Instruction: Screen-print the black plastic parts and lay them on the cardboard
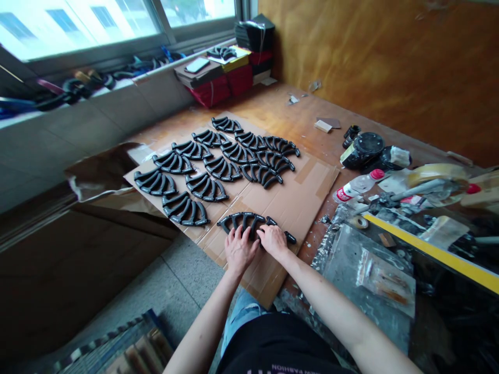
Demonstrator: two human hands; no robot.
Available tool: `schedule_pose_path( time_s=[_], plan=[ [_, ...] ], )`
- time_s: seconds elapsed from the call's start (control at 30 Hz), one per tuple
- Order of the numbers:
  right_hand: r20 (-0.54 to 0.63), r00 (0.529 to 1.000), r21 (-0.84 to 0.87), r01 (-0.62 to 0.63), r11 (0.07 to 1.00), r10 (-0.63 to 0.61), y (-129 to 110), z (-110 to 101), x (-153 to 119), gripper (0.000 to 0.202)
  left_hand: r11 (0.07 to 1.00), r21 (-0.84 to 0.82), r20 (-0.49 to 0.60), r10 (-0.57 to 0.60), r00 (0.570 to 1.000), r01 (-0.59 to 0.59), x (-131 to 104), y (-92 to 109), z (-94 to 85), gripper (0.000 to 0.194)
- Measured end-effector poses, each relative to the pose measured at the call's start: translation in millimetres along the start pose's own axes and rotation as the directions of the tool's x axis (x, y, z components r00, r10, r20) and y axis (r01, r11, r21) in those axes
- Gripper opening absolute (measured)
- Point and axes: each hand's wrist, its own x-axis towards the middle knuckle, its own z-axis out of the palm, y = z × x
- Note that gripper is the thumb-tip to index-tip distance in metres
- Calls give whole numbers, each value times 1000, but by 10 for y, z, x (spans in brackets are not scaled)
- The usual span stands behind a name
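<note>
Along the near edge of a flattened cardboard sheet [257, 200] lies a fan-shaped row of black curved pieces [245, 218], tube-like with thicker ends. My left hand [238, 249] rests on the left part of this row, fingers spread over the pieces. Just beside it, my right hand [273, 240] has its fingers bent around a black curved piece [271, 222] at the row's right part; the fingers partly cover it. One more black piece [290, 238] shows past my right hand. Farther up the cardboard sit several similar black fans [186, 209], laid out in slanting rows.
To the right are a plastic bottle with a red cap [358, 186], a black round container [364, 149], tape rolls [438, 176] and a yellow-edged bar [432, 252]. Stacked red and black bundles [210, 88] stand at the back by the window ledge. A dark carton [105, 249] is at left.
</note>
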Motion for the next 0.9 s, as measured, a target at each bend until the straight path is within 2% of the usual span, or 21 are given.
schedule_pose_path(
  time_s=[0.17,0.27,0.43,0.5,0.6,0.67,0.77,0.83,0.9],
  plan=[
    [8,1000,10,9,1000,-9,-2,14,-7,35,1000,1,54,-24,998,24,39,25,-34,58],
    [37,999,72,24,997,-27,16,-9,24,33,998,13,83,-55,995,54,71,99,-2,63],
    [114,992,255,18,967,-48,77,-88,61,30,994,64,33,-87,996,85,110,178,136,59],
    [82,995,292,22,956,-48,96,-110,21,31,996,60,8,-69,998,68,124,153,163,57],
    [-55,994,333,107,937,-94,120,-155,-90,28,999,32,3,19,1000,-19,218,98,147,56],
    [-147,981,361,174,916,-128,146,-207,-178,26,993,12,23,119,993,-119,374,81,113,56],
    [-200,970,384,207,900,-138,224,-311,-310,25,972,1,66,235,970,-236,753,91,55,58],
    [-206,972,390,186,902,-111,309,-387,-409,24,972,16,83,232,969,-234,1042,100,18,58],
    [-217,975,410,144,901,-57,421,-462,-539,23,983,43,86,175,981,-179,1286,106,-8,57]
  ],
)
